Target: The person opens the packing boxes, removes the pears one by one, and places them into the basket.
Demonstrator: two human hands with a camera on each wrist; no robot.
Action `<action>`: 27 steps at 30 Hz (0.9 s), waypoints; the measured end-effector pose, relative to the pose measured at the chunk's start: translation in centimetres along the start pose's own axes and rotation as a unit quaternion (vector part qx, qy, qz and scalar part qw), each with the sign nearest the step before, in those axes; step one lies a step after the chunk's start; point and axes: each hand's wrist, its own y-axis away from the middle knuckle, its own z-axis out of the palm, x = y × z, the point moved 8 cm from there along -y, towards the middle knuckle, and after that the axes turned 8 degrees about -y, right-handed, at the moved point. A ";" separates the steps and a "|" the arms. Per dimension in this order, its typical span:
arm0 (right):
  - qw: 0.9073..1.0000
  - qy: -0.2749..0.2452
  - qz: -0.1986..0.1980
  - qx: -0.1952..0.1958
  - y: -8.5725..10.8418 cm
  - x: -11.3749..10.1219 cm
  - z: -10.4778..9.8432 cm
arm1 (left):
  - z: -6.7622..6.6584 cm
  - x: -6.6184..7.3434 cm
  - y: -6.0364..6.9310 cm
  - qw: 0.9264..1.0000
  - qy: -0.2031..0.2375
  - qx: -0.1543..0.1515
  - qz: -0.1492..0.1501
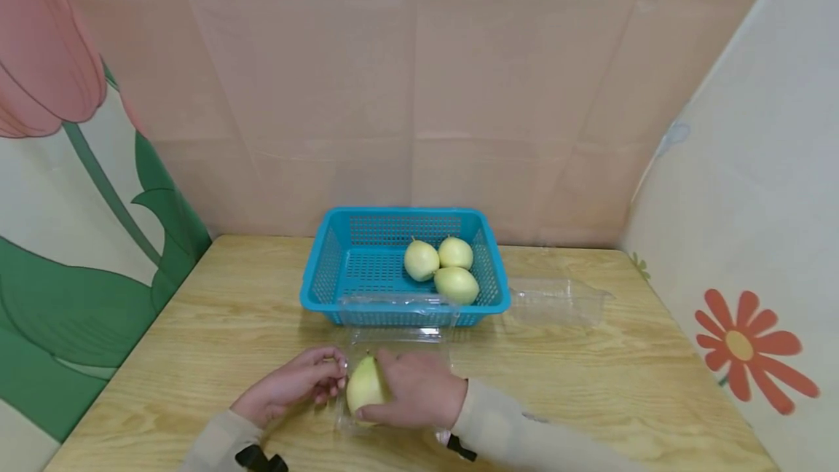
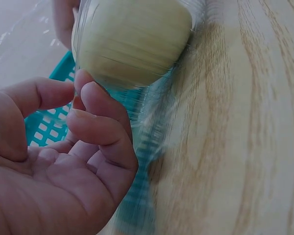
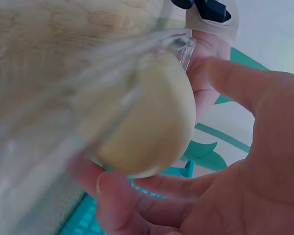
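Note:
A pale yellow-green pear [image 1: 364,389] lies at the left end of a clear plastic clamshell box [image 1: 393,336], whose lid stands raised against the basket. My left hand [image 1: 303,383] pinches the box's left edge between thumb and fingertips, as the left wrist view shows. Over the pear is my right hand [image 1: 419,389], its fingers curled around the fruit; in the right wrist view the thumb [image 3: 235,81] stands a little off the pear [image 3: 159,115]. Part of the box is hidden under the right hand.
Behind the box a blue plastic basket [image 1: 314,290] holds three more pears [image 1: 456,285] at its right side. Another clear plastic container [image 1: 557,302] lies right of the basket. The wooden table [image 1: 655,384] meets cloth-covered walls at back and sides.

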 end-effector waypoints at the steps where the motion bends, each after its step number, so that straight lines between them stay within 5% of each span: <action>1: 1.000 -0.001 0.003 -0.001 -0.1 -0.1 0.1 | 0.0 0.0 0.0 1.000 0.000 0.000 0.000; 27: 0.997 0.046 0.018 -0.053 -1.7 -1.0 0.5 | 0.2 0.2 0.0 1.000 -0.010 -0.004 0.011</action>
